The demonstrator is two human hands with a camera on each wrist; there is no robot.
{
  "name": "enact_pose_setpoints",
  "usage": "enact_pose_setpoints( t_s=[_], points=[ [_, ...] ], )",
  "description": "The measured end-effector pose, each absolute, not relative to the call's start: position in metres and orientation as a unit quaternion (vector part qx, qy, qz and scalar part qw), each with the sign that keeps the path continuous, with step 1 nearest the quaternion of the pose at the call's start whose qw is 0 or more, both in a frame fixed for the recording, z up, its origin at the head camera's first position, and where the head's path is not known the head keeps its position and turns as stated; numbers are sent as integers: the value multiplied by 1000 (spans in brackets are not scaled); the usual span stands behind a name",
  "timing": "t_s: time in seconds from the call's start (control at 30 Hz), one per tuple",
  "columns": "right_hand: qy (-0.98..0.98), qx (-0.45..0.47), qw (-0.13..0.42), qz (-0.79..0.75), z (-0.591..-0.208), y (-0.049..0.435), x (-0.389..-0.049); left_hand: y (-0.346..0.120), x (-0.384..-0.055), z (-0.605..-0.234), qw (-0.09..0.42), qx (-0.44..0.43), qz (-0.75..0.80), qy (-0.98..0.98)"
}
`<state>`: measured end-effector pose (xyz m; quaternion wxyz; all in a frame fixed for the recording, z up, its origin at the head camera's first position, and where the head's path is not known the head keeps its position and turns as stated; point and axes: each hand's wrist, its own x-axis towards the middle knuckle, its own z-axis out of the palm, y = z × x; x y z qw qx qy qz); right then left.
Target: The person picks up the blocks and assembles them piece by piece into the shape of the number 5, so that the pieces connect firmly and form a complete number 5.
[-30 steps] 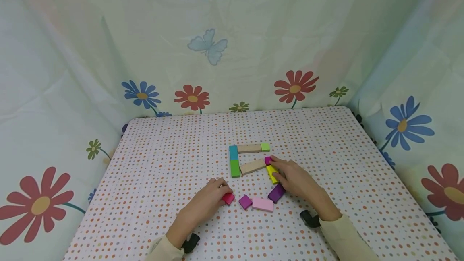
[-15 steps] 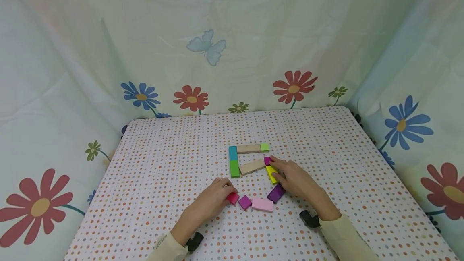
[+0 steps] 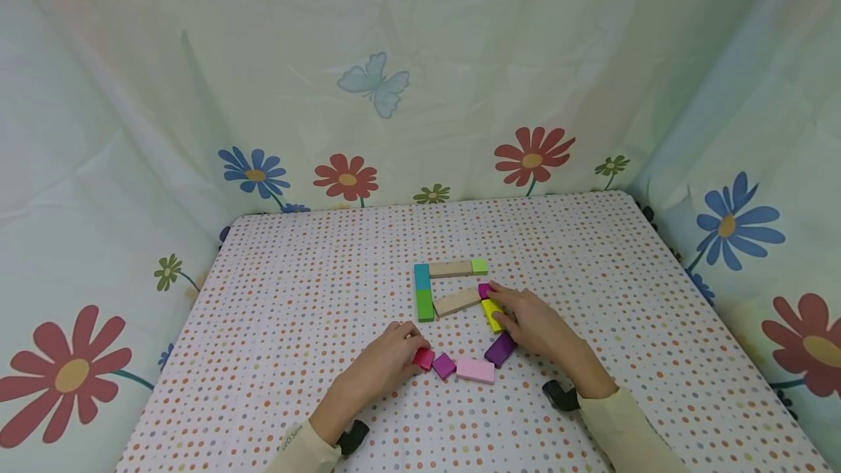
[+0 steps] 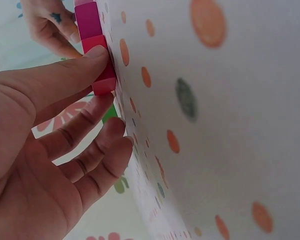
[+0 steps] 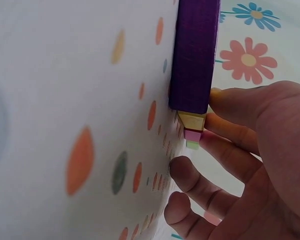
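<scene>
In the head view, my left hand (image 3: pixel 381 363) pinches a pinkish-red block (image 3: pixel 423 359) on the table; its thumb (image 4: pixel 96 54) lies on that block in the left wrist view. Beside the block is a magenta-purple block (image 3: pixel 444 366), then a light pink one (image 3: pixel 475 371). My right hand (image 3: pixel 535 320) rests its fingertips on a yellow block (image 3: pixel 491 316) and near a small magenta block (image 3: pixel 484 290), without curling round them. A dark purple block (image 5: pixel 194 55) lies close by its thumb.
A blue block (image 3: pixel 422 277) and a green block (image 3: pixel 425 306) form the left side of the outline. Two plain wood blocks, one far (image 3: pixel 450 269) and one slanted (image 3: pixel 458 302), and a light green block (image 3: pixel 479 267) adjoin it. A dotted cloth covers the table (image 3: pixel 315 268).
My left hand has moved right with the pinkish-red block, bringing it up to the magenta-purple block. The right hand has stayed in place.
</scene>
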<state>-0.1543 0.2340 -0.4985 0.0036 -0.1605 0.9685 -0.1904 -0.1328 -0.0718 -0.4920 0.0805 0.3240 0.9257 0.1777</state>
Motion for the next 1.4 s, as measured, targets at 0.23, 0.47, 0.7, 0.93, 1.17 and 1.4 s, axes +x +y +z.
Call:
enact_pose_setpoints(
  t_s=[0.23, 0.47, 0.7, 0.93, 1.17, 1.4],
  points=[
    [969, -160, 6, -191, -498, 234, -154, -72, -132, -492, 83, 324, 175, 926],
    [970, -159, 5, -186, -496, 235, -155, -71, -132, -491, 88, 322, 180, 926],
    [971, -160, 5, -176, -496, 235, -155, -72, -126, -492, 97, 296, 188, 931],
    [977, -159, 6, -145, -493, 234, -159, -78, -118, -489, 92, 280, 201, 934],
    [977, -177, -19, -114, -487, 231, -166, -83, -121, -489, 76, 269, 208, 937],
    [981, -169, -29, -96, -485, 230, -171, -84, -131, -484, 36, 233, 227, 945]
  ],
)
